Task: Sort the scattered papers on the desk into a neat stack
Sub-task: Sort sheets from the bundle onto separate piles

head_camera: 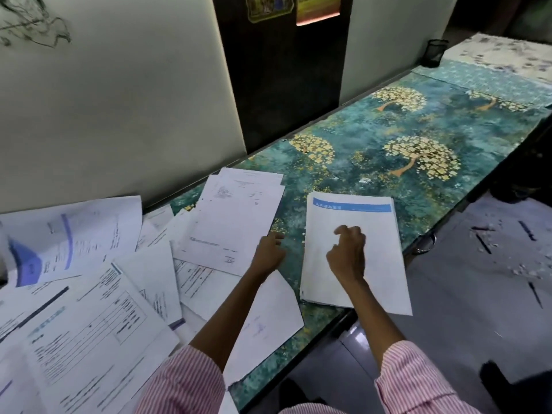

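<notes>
Two hands (267, 253) (348, 253), one stack (383, 265), roughly a dozen loose sheets (234, 218), one cup (435, 52).

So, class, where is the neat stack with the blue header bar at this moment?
In the head view, the stack lies at the desk's near edge, right of centre, beneath the right hand, with the scattered papers to its left.
</notes>
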